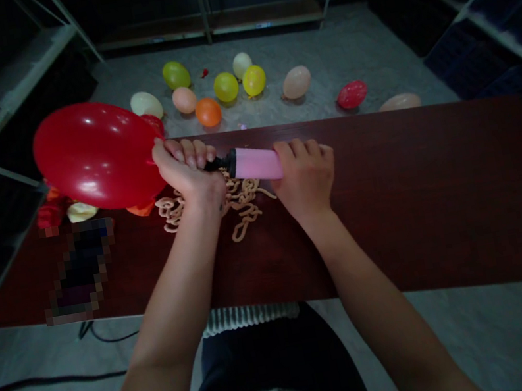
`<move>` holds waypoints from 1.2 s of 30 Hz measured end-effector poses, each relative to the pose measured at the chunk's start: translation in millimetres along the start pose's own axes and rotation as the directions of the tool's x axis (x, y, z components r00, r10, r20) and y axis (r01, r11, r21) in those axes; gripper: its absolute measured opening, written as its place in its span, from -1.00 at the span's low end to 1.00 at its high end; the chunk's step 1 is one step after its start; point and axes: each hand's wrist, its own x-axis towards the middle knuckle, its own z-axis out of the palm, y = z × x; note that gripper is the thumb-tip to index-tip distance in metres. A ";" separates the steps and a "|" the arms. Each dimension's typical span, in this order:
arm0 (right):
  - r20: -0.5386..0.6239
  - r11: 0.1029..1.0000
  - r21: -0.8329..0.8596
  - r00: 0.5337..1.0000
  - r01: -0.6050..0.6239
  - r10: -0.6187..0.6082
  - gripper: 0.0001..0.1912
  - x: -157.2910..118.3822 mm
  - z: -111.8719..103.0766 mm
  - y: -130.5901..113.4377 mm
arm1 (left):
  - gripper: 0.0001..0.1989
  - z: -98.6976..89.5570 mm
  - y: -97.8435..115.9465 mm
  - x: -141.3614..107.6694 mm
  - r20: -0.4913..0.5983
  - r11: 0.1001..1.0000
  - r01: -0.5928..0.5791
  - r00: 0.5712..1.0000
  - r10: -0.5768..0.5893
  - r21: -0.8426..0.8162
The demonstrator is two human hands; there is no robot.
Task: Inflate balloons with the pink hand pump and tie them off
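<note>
A large inflated red balloon (97, 157) sits at the left, its neck running into my left hand (191, 167). That hand is closed around the neck at the black nozzle end of a balloon pump (258, 163), so the joint between them is hidden. My right hand (305, 175) wraps round the pump's pink barrel, which lies level above the table. Beneath the pump and my left hand, a tangle of beige cord (244, 215) rests on the table.
The dark red-brown table (416, 196) carries a blurred-out dark flat object (83, 265) and limp red and yellow pieces (82, 211) at the left. Several inflated balloons, including an orange one (208, 112), lie on the floor beyond. Shelving (207, 24) lines the back and sides.
</note>
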 end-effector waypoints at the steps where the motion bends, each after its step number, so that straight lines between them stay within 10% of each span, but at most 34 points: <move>1: -0.003 1.000 0.000 1.000 0.014 -0.014 -0.64 0.7 1.2 0.3 | -0.52 -2.3 0.2 4.2 -0.002 1.000 -0.006 1.000 0.006 -0.002; 25: -0.192 0.985 -0.070 0.971 -0.156 0.140 -0.66 11.5 21.2 57.6 | -0.60 -19.0 9.1 42.5 -0.076 0.981 -0.088 0.994 0.076 -0.171; 36: -0.151 0.989 -0.061 0.981 -0.135 0.125 -0.70 9.5 18.9 47.0 | -0.62 -13.1 13.4 32.9 -0.151 0.987 -0.078 0.987 0.057 -0.141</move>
